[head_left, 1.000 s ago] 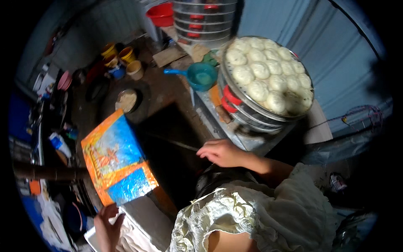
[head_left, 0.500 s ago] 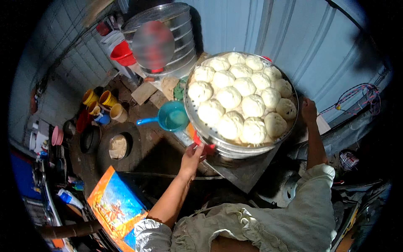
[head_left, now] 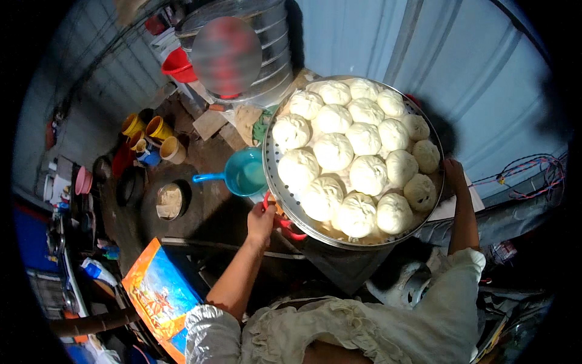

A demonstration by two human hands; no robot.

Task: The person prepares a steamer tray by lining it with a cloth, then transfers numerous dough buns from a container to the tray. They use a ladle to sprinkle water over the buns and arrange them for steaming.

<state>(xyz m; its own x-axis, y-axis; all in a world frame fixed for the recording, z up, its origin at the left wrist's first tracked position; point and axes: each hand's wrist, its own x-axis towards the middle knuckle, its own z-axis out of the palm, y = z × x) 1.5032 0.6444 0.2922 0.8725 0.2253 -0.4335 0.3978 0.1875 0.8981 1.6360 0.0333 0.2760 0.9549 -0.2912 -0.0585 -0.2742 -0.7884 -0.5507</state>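
A round metal steamer tray [head_left: 280, 185] with a perforated base carries several pale, pleated buns [head_left: 333, 151] set close together. My left hand [head_left: 260, 223] is closed around a red handle [head_left: 292, 230] on the tray's near left side. At the right rim, my right hand [head_left: 453, 175] is curled against the tray's edge, its fingertips partly hidden. Beside the tray on the left sits a teal dipper [head_left: 245, 172] with a blue handle, some liquid inside it.
Stacked metal steamers [head_left: 273, 57] stand at the back, near a red basin [head_left: 179, 65]. Yellow buckets [head_left: 159, 128] and a round pan [head_left: 171, 201] are on the left. An orange and blue box [head_left: 163, 291] is beside my left forearm. A corrugated wall [head_left: 357, 42] rises behind the tray.
The steamer tray with its buns has shifted slightly right and looks larger in view. My left hand moved left and down with the red handle; my right hand came against the rim.
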